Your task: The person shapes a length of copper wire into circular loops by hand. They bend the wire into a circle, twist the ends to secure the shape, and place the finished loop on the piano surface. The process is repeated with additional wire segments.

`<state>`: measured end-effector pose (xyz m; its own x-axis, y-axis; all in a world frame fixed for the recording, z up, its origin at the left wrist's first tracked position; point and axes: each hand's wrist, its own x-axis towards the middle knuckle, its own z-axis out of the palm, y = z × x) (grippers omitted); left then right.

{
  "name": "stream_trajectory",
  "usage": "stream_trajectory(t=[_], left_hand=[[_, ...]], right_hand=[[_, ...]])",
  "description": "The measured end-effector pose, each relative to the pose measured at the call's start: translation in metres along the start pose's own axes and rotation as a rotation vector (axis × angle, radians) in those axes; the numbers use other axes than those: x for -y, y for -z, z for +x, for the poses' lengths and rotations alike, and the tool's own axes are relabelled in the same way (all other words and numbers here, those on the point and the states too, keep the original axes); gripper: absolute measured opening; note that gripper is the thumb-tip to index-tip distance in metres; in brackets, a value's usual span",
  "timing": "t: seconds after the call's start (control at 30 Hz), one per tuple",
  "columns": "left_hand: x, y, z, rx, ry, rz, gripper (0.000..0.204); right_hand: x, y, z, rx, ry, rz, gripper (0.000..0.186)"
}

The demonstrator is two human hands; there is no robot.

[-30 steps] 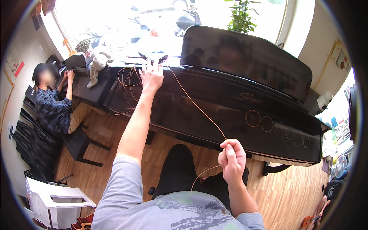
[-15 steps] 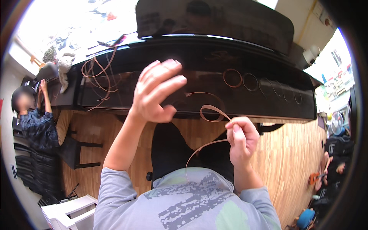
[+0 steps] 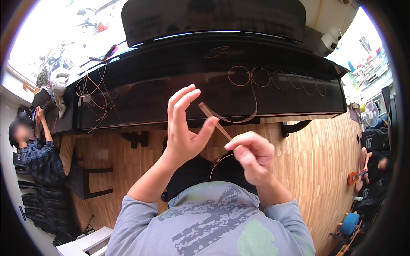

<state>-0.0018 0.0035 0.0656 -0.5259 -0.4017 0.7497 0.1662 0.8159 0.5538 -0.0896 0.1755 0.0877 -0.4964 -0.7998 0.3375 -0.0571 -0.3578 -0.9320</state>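
My right hand pinches a thin copper-coloured string, its tail curving down to my shirt and a blurred length rising toward the piano's front. My left hand is raised beside that length with fingers apart; its thumb is near the string, and I cannot tell whether they touch. Beyond both hands stands a glossy black piano. On its front panel, several coiled strings lie in a row at the right, and a loose tangle of strings hangs at the left from near a small dark object.
At left, a seated person works beside a plush toy, near stacked black cases and a white stand. At right are a fan, a small guitar, black bags and another person's limbs.
My left hand has left the piano's back ledge and come down toward my right hand. The string, earlier stretched long, now loops and blurs between them. My view has turned further downward.
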Motion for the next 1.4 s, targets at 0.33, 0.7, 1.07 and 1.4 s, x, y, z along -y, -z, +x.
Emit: stream_trajectory(t=[0.33, 0.7, 1.07, 1.4], left_hand=[[0.016, 0.0, -0.026, 0.238, 0.539, -0.898, 0.04], [0.006, 0.043, -0.024, 0.381, 0.38, 0.165, 0.025], [0.035, 0.05, -0.048, 0.316, 0.291, -0.146, 0.019], [0.039, 0.055, -0.045, 0.063, 0.327, -0.585, 0.005]], right_hand=[[-0.03, -0.038, -0.008, 0.499, 0.161, -0.283, 0.021], [-0.022, -0.016, -0.004, 0.404, -0.025, -0.28, 0.012], [0.009, 0.031, -0.005, -0.062, -0.194, 0.086, 0.017], [0.012, 0.051, -0.006, -0.159, -0.147, 0.127, 0.011]])
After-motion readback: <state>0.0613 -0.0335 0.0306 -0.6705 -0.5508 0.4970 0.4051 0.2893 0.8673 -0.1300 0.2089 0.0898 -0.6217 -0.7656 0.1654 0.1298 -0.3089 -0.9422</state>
